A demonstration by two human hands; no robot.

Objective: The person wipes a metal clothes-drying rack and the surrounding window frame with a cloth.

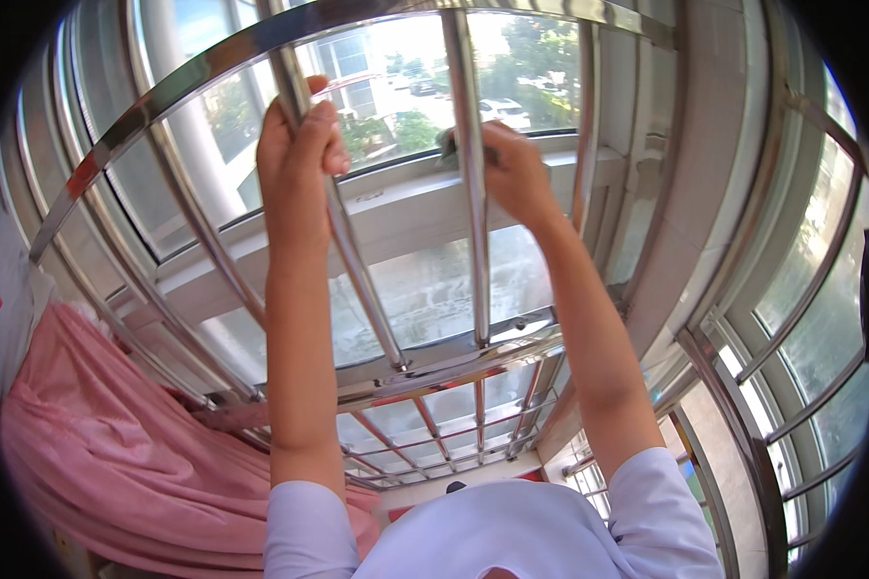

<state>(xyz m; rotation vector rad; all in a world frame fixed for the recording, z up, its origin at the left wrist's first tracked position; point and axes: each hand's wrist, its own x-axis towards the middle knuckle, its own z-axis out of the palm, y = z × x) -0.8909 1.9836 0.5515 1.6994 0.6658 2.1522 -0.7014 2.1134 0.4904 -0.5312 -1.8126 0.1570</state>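
My left hand [304, 159] is wrapped round an upright metal bar [359, 261] of the window grille. Past the bars reaches my right hand [517, 174], its fingers closed on a small dark grey-green cloth [447, 147]. That cloth is partly hidden behind another upright bar [470, 232]. It is by the pale window frame [406, 198], just under the upper pane; whether it touches the frame I cannot tell. Below the frame, the lower glass pane [444, 285] looks hazy and streaked.
A curved metal rail [232, 53] crosses above, and a shiny lower rail [434, 376] joins the bars below. Pink fabric [135, 444] hangs at the left. A tiled wall edge [700, 193] and a second barred window [816, 289] stand at the right.
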